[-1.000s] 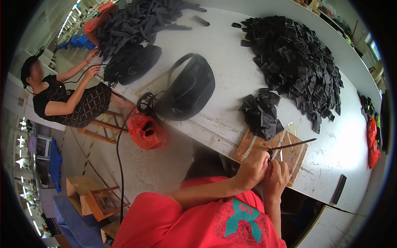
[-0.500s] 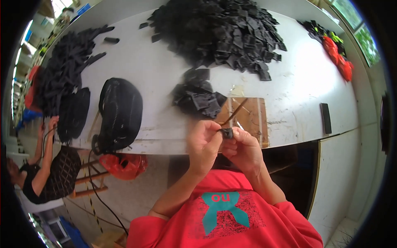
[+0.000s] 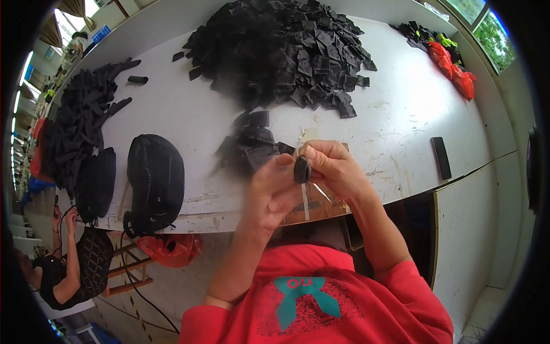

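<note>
A small folded piece of black fabric (image 3: 302,170) is up in front of me, over the near edge of the table. My right hand (image 3: 339,170) pinches its top between thumb and fingers. Close beside it on the left is my left hand (image 3: 269,192), slightly blurred, its fingers apart and curved around the near side of the piece. Both hands partly cover a brown board (image 3: 295,217) with pale strips of tape. Just beyond the left hand lies a small heap of black fabric pieces (image 3: 252,140).
A large pile of black pieces (image 3: 309,57) fills the far middle. Left are black strips (image 3: 80,120) and two black cases (image 3: 156,180). A dark bar (image 3: 440,157) lies right, red bags (image 3: 452,71) far right. Another person (image 3: 69,261) sits at left.
Both hands have risen off the near edge, and the black piece now stands upright in the right hand. The left fingers have loosened. A thin brown strip seen earlier no longer shows.
</note>
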Tool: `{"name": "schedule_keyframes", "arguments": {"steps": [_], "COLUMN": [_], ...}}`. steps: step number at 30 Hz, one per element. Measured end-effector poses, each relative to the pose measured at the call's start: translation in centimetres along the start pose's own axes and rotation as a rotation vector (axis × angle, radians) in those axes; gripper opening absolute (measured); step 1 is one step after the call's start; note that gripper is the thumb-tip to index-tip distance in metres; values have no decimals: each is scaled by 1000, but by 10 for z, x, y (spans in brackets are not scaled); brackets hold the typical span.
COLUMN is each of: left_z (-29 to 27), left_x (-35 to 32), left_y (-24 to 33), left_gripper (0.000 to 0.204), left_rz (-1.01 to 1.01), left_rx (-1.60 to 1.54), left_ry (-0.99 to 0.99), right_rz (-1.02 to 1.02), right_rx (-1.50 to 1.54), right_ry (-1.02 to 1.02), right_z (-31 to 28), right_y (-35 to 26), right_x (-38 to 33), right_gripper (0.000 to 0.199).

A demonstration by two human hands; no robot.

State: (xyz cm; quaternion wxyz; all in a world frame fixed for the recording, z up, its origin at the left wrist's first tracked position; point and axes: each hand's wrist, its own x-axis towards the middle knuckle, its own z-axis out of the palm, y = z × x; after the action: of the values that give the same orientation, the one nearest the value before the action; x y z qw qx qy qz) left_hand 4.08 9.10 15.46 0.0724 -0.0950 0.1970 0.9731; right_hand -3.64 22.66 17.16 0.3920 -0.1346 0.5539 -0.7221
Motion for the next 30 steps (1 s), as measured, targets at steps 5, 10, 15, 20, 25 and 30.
{"name": "schedule_keyframes", "arguments": {"steps": [5,10,15,20,25,30], "left_z": [0,0,-10,-1,17,19], "left_x": [-3,-3,3,0,2,-1], "left_y": [-6,-8,-14,-4,12,1], "left_gripper": [24,23,21,29,20,7], "left_rz": [171,290,253,661,796,851], "left_rx": [126,289,202,876,1304,986], "left_ry": [-53,-65,91,109,-106,69], "right_rz": [-127,-131,-199,-455,-775,-927], "right_rx": [12,-144,-128,-560,-813,-1032], "right_ry": [-132,-178,-105,355,384,464], "right_z": [-18,-22,-20,-16,0,17], "right_y": [9,6,21,17,16,11], "right_x": [3,5,9,-8,-30,-27], "right_gripper": [34,35,34,27,32,38]}}
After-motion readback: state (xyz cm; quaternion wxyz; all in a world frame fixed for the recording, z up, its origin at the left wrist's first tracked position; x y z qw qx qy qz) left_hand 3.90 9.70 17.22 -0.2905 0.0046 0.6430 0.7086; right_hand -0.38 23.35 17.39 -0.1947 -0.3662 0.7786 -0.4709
